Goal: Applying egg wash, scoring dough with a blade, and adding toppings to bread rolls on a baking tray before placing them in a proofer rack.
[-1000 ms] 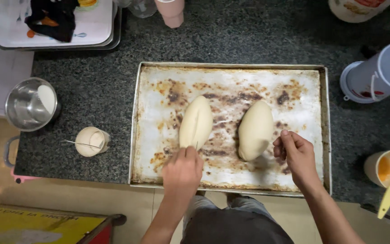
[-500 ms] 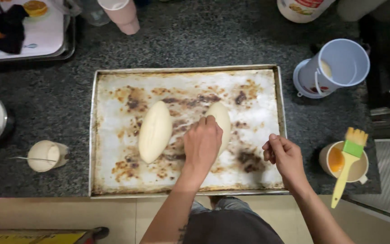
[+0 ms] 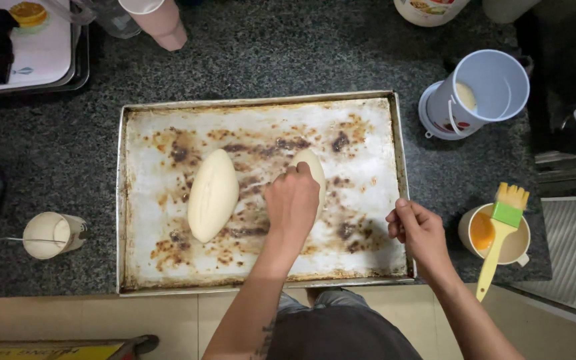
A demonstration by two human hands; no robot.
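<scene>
Seen from above, a dark speckled counter (image 3: 288, 60) carries everything in front of you. At its centre lies a large, stained baking tray (image 3: 168, 127), its long side running across your body. Two pale, oval dough pieces rest on the tray, lengthwise away from you. The left dough piece (image 3: 213, 195) lies bare and untouched, slightly left of the tray's middle. The right dough piece (image 3: 311, 167) sits just beside it, near the middle, and is mostly covered by your hand.

Your left hand (image 3: 293, 203) reaches across the tray and lies palm down on the right dough piece, fingers curled close together over its far end. Your right hand (image 3: 416, 228) rests at the tray's right rim, near the front corner, its fingers drawn into a loose fist; whether something small is pinched there, you cannot tell.

To the right of the tray, a pale blue jug (image 3: 485, 90) leans over at the back, a little pale liquid showing inside. Nearer to you stands a cup of orange liquid (image 3: 498, 233), with a yellow brush (image 3: 500, 230) with a green collar laid across it. To the left of the tray stands a small white cup (image 3: 51, 235) with a thin stick in it. A pink cup (image 3: 158, 23) sits at the far edge.
</scene>
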